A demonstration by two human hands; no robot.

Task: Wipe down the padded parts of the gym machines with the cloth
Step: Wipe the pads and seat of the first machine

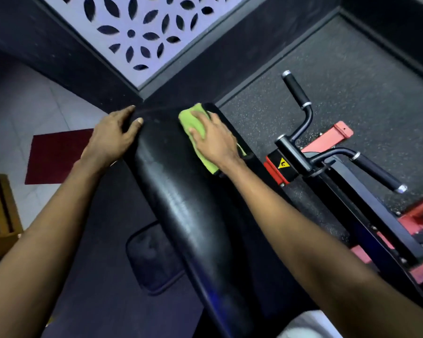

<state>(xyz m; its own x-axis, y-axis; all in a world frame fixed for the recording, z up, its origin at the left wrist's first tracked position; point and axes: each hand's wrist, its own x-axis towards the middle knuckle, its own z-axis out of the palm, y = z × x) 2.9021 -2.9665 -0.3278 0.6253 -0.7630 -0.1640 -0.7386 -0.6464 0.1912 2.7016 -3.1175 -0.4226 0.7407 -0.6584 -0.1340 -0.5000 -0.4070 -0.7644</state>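
Observation:
A long black padded backrest [178,191] of a gym machine runs from the middle of the view down toward me. A green cloth [195,123] lies on its far right part. My right hand [215,140] presses flat on the cloth, fingers spread. My left hand [112,135] grips the pad's far left edge, thumb on top and fingers over the side. A second, smaller dark pad [154,257] sits lower, left of the backrest.
Two black handles [298,93] [379,172] on a black and red frame [281,172] stand just right of the pad. A dark red mat [56,154] lies on the tiled floor at left, near a wooden box [0,211]. A patterned wall panel [142,28] is ahead.

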